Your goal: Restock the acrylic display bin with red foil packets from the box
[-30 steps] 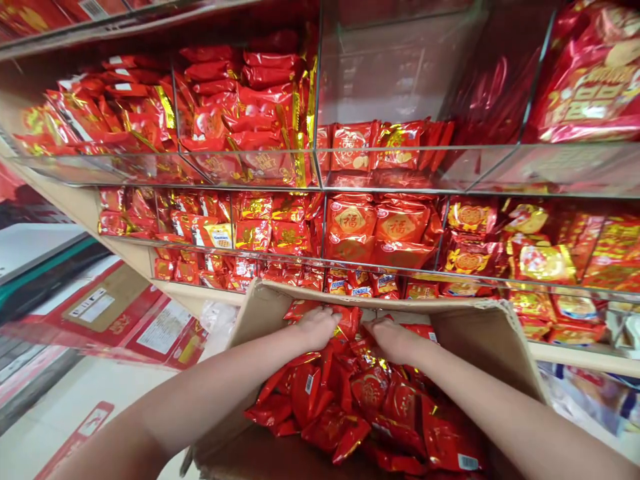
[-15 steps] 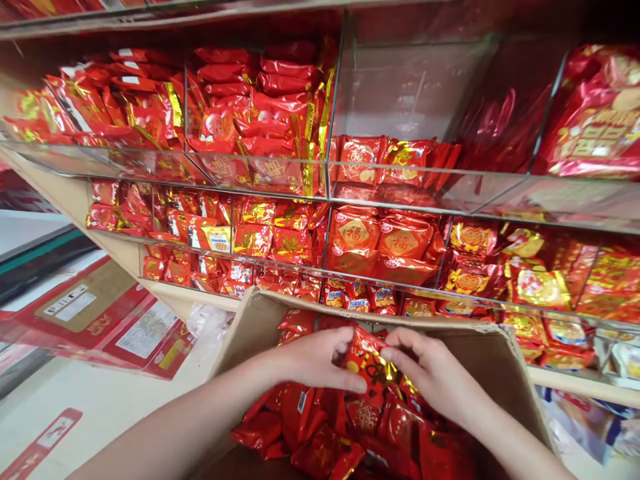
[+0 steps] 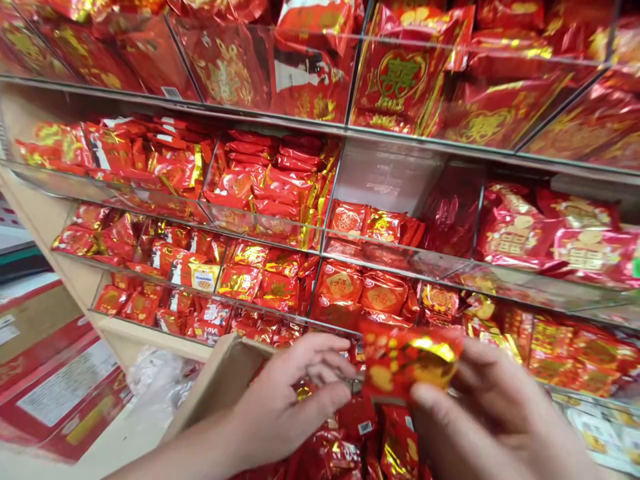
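My right hand (image 3: 500,407) grips a red and gold snack packet (image 3: 395,357) by its right side, thumb in front, above the carton; the packet is slightly blurred. Left of it is my left hand (image 3: 295,393), its fingers curved and thumb apart, with nothing between them. A small gap shows between those fingertips and the packet. Below both hands, a pile of shiny red packets (image 3: 345,450) fills the cardboard box (image 3: 215,380), whose right side is hidden behind my right hand and forearm.
Ahead rises a shelf unit (image 3: 175,347) with clear-fronted compartments of red packets. One compartment (image 3: 385,170) holds a low row of packets (image 3: 370,223). At left are red printed cartons (image 3: 65,387) and a crumpled clear plastic bag (image 3: 160,373).
My right hand has lifted the packet out of the box towards the camera. My left hand has come away from it. The view has tilted up, showing a higher shelf.
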`<state>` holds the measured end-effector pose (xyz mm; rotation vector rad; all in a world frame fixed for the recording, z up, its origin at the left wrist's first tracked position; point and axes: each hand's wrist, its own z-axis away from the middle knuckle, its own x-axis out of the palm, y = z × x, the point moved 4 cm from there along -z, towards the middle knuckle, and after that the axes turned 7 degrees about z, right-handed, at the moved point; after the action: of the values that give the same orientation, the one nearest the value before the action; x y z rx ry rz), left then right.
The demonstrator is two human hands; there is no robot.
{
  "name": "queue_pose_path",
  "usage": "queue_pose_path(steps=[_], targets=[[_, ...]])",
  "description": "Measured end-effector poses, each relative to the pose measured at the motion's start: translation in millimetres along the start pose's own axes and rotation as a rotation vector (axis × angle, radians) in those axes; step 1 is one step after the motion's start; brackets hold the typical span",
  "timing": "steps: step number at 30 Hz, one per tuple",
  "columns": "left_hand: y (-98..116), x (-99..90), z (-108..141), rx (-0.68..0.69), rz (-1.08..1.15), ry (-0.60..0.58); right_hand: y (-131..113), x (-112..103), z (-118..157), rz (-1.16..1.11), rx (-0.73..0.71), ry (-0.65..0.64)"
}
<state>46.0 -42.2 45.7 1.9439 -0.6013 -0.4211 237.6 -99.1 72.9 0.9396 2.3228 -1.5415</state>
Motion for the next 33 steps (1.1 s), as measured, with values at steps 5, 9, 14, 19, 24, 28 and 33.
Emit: queue_pose_path(steps=[5, 9, 14, 19, 24, 28, 33], targets=[[5, -58.0, -23, 0.11, -0.708, 0.121, -54, -52, -108, 0.744, -0.459, 0.28], [-30, -84.8, -25, -0.079, -0.805, 0.087, -59, -40, -200, 0.85, -0.241, 0.051], [-58, -88.3, -8, -0.193, -0.902, 0.067, -45, -13, -254, 1.023, -0.159, -0.101], [-51, -81.7, -3, -0.173, -1.042, 0.037, -13, 12, -270, 1.137, -0.161, -0.286], [-50, -80.2, -3, -0.154, -1.091, 0.013, 2, 22, -282, 1.218, -0.222, -0.352], [-55, -80.9, -3, -0.147, -1.092, 0.019, 9, 24, -284, 1.253, -0.302, -0.415], [-61, -82.2, -2, -0.125, -1.075, 0.034, 18, 28, -287, 1.362, -0.358, -0.43]])
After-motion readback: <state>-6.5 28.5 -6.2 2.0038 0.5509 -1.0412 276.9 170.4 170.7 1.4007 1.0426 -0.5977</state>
